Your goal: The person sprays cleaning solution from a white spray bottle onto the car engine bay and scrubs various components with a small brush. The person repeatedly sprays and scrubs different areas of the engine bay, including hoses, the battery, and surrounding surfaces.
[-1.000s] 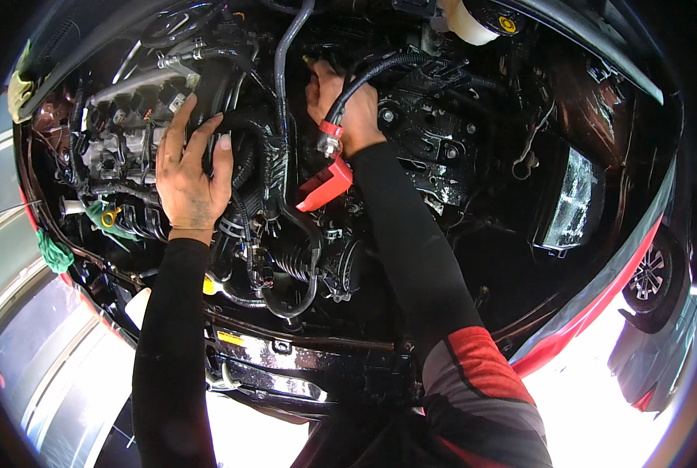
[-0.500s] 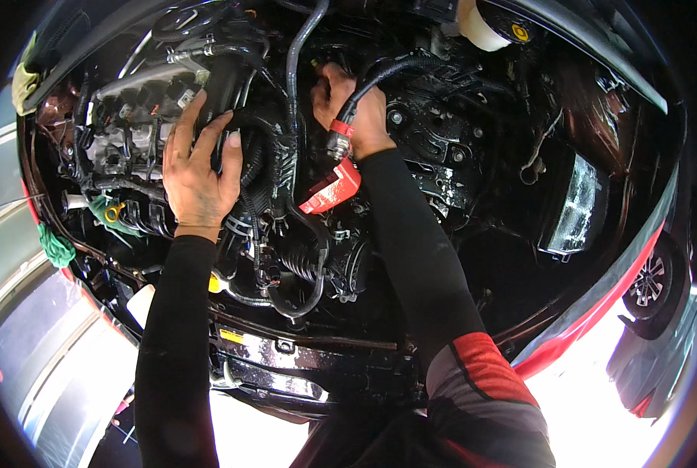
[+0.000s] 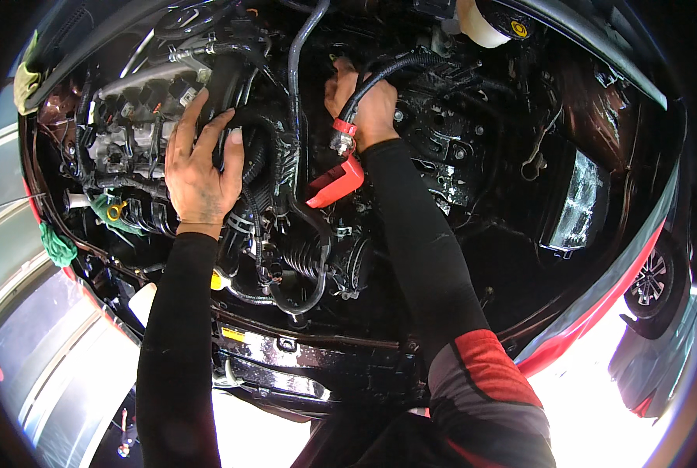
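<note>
My left hand (image 3: 200, 175) lies spread over the engine's right side, fingertips beside the grey engine top (image 3: 134, 97) and a black hose. Deeper at the back, my right hand (image 3: 373, 109) has its fingers curled downward; whatever they may hold is hidden. Over that hand runs a thick black cable (image 3: 380, 74) with a red band and a metal clamp (image 3: 342, 143) at its end. Just below the clamp hangs an open red plastic cover (image 3: 337, 182). Left of the right hand, a black hose (image 3: 294, 70) passes from top to bottom.
A white reservoir (image 3: 479, 25) with a black cap stands at the back right. The headlight (image 3: 578, 204) sits at the right. A yellow dipstick loop (image 3: 115, 211) and a green cloth (image 3: 57, 244) are at the left. A ribbed intake hose (image 3: 298, 261) lies near the front.
My right hand has shifted slightly right. The cable clamp and red cover have swung a little, the cover turning. My left hand stays nearly in place.
</note>
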Available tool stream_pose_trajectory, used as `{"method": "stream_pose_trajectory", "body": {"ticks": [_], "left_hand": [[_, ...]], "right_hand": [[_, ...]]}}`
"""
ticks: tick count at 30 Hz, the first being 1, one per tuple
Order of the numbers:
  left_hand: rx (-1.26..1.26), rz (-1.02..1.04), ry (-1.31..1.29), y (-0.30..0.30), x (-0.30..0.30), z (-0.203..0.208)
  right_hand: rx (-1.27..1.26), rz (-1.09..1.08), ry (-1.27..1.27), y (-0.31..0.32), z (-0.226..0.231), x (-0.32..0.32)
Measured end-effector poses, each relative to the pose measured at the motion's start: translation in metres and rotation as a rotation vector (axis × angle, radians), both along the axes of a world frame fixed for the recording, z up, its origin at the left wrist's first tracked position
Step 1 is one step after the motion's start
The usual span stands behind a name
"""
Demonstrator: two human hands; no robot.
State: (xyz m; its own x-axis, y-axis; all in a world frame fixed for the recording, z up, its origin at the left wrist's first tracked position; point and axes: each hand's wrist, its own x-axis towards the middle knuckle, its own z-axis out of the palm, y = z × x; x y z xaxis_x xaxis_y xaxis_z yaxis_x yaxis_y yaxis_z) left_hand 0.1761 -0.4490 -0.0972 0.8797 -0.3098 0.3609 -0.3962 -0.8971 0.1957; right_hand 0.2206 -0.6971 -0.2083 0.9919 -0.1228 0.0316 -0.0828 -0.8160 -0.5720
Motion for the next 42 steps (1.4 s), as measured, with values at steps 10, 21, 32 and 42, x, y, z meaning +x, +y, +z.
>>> {"method": "stream_pose_trajectory", "body": {"ticks": [10, 21, 32, 42], "left_hand": [[0.004, 0.002, -0.030, 0.001, 0.000, -0.002], [-0.018, 0.007, -0.016, 0.001, 0.000, -0.002], [-0.014, 0.011, 0.015, 0.000, 0.000, -0.001], [0.007, 0.006, 0.016, 0.001, 0.000, 0.000]], "right_hand": [[0.002, -0.003, -0.077, 0.004, -0.004, 0.004], [0.047, 0.088, 0.006, 0.013, -0.002, 0.008], [0.113, 0.117, -0.057, 0.014, -0.002, -0.005], [0.265, 0.082, -0.051, 0.023, -0.024, -0.002]]}}
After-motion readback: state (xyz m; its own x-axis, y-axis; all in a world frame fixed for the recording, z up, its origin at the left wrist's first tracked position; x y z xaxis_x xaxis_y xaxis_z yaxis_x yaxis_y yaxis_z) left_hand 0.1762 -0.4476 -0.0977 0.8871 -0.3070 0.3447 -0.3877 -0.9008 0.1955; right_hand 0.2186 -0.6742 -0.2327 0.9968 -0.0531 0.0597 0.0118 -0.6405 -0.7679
